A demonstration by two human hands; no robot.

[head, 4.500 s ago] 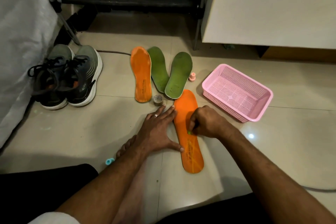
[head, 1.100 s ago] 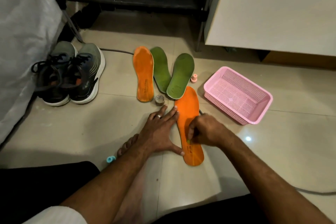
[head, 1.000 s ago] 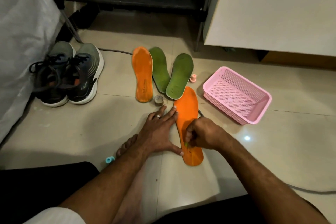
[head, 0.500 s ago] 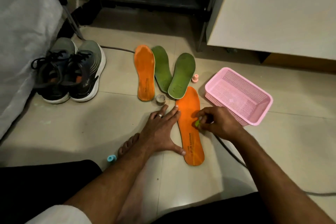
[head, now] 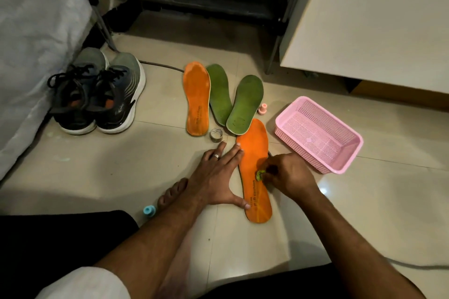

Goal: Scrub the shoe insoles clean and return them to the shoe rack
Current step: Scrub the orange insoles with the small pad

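Observation:
An orange insole [head: 254, 150] lies lengthwise on the tiled floor in front of me. My left hand [head: 217, 173] lies flat with spread fingers against its left edge, thumb at the heel part. My right hand [head: 285, 175] pinches a small green scrubber [head: 259, 175] and presses it on the insole's middle. A second orange insole [head: 196, 98] and two green insoles [head: 220, 91] [head: 245, 104] lie side by side farther back. The dark shoe rack [head: 194, 2] stands at the back.
A pair of grey sneakers [head: 97, 94] sits at the left beside a white cloth. A pink mesh basket [head: 318, 135] stands right of the insole. A small tape roll [head: 216, 134], a pink cap [head: 263, 108], a blue cap [head: 148, 210] and my bare foot [head: 171, 195] are nearby. White cabinet at right.
My right hand has rubbed the scrubber up and down the insole, from the lower middle to the right edge and back onto the middle. My left hand stayed pressed in place.

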